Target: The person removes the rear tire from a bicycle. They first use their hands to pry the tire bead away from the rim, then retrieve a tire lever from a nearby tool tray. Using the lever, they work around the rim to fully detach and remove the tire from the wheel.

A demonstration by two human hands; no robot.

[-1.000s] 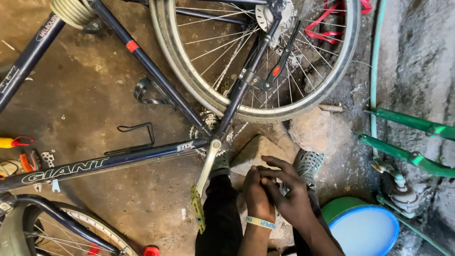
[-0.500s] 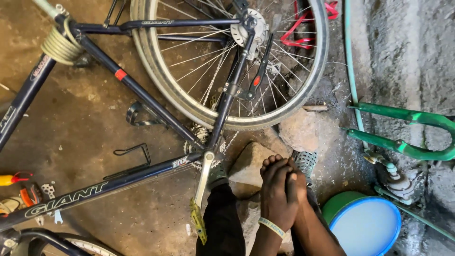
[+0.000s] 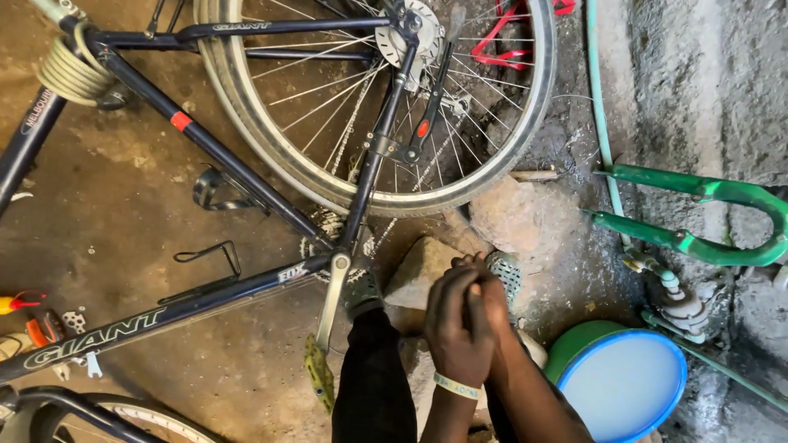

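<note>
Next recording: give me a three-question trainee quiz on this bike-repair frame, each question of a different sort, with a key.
1. True or false: the left hand and the right hand are pressed together in front of the person.
2. Multiple choice: what lies to the right of the hands? A) a round container with a blue rim B) a red toolbox C) a coiled chain
3. Fill in: the bicycle wheel lies above the hands, and the green fork lies to its ____.

Key:
1. True; whether they hold anything cannot be told.
2. A
3. right
</note>
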